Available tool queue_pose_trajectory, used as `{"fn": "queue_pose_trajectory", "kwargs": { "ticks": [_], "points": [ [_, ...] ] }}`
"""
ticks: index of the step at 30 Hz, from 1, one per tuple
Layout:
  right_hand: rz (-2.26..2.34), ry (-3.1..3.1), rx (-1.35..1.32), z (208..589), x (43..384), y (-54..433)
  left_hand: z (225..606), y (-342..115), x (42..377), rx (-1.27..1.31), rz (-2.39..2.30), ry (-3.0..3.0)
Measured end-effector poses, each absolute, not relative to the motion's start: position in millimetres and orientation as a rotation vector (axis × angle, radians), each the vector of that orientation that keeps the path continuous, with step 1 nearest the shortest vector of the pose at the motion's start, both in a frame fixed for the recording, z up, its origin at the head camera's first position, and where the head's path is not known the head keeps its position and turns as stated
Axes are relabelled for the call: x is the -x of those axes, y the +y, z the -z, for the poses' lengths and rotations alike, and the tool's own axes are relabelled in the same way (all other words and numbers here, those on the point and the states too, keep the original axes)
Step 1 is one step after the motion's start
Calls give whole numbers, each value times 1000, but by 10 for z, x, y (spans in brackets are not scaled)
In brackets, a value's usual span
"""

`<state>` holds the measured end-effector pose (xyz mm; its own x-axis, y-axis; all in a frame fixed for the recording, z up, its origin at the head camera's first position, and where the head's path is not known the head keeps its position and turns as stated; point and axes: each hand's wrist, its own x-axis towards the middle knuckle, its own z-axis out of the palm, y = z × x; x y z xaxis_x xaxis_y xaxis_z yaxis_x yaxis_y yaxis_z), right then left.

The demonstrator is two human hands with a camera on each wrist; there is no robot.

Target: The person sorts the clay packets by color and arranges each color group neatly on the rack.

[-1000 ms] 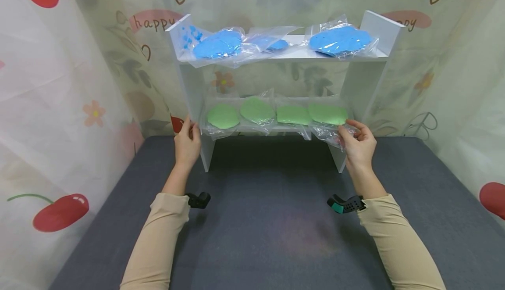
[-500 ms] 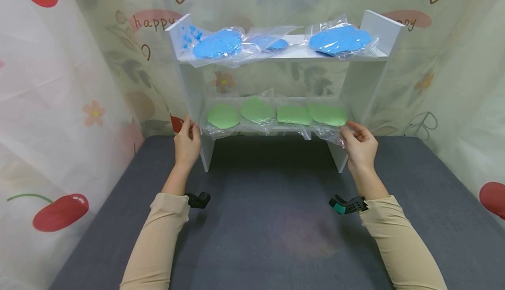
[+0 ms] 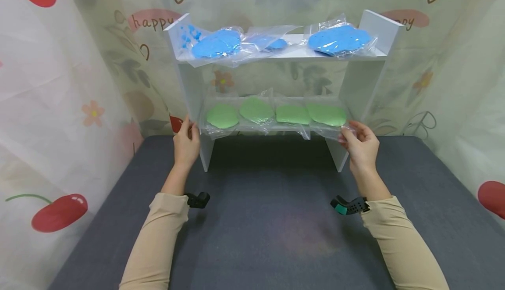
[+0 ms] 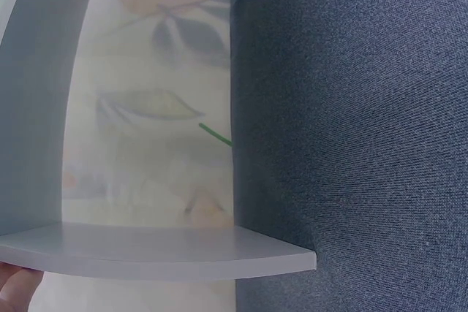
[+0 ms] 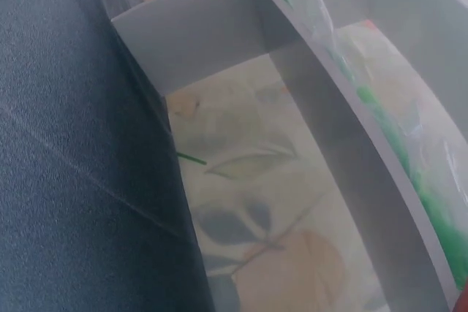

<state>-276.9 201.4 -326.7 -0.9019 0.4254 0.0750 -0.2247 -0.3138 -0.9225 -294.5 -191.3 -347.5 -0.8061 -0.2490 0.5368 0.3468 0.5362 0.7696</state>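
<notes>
My left hand [image 3: 186,143] touches the outer side of the left panel of a white two-tier shelf [image 3: 190,92], near its lower board. In the left wrist view, only some fingers [image 4: 18,286] show beside that panel. At the right end of the lower board, my right hand [image 3: 360,145] pinches the front edge of a clear plastic bag [image 3: 331,131] between thumb and fingers. Inside that bag lies a flat, rounded green piece [image 3: 326,114]. Several similar bagged green pieces [image 3: 256,109] sit in a row to its left.
Bagged blue pieces [image 3: 339,39] lie on the upper board, with small blue shapes [image 3: 191,35] at its left end. The shelf stands at the back of a dark grey table [image 3: 268,220]. Printed curtains [image 3: 98,84] hang behind and at both sides.
My right hand has shifted slightly right and outward. The loose front of the rightmost bag hangs less low and looks flatter. My left hand stays in place.
</notes>
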Motion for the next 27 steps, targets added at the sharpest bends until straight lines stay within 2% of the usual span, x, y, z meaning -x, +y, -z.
{"fn": "queue_pose_trajectory", "kwargs": {
  "ticks": [17, 27],
  "points": [
    [-2205, -1549, 135, 3402, 2787, 2114, 3472, -1924, 2937, 69, 1303, -2172],
    [-2159, -1539, 277, 3319, 2678, 2159, 3473, -1960, 2905, 94, 1284, -2216]
  ]
}}
